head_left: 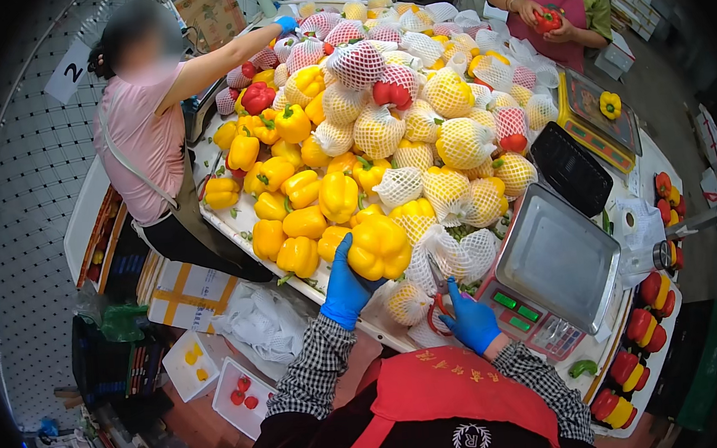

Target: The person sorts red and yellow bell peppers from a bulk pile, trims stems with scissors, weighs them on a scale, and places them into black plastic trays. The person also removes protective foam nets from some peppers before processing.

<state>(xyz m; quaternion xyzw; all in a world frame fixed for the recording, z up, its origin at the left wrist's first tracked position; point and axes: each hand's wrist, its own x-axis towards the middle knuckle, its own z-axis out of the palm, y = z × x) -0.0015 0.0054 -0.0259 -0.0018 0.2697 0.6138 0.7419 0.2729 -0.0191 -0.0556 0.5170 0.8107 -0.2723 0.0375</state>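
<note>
My left hand [346, 288], in a blue glove, holds a large yellow bell pepper [379, 246] over the front edge of the heaped table. In my blue-gloved right hand [470, 316] are red-handled scissors [439, 306], their blades pointing up toward the pile. Bare yellow peppers [298, 256] lie left of the held one. White foam net sleeves [455, 251] lie just beyond the scissors, and peppers in foam nets [448, 195] are heaped behind them. A netted yellow pepper [408, 302] sits between my hands.
A red digital scale [557, 259] with a steel pan stands right of my right hand, a black plastic tray [572, 169] behind it. Another scale [599, 116] bears a yellow pepper. One person [143, 133] reaches over the pile at left; another [553, 13] holds a red pepper at back right.
</note>
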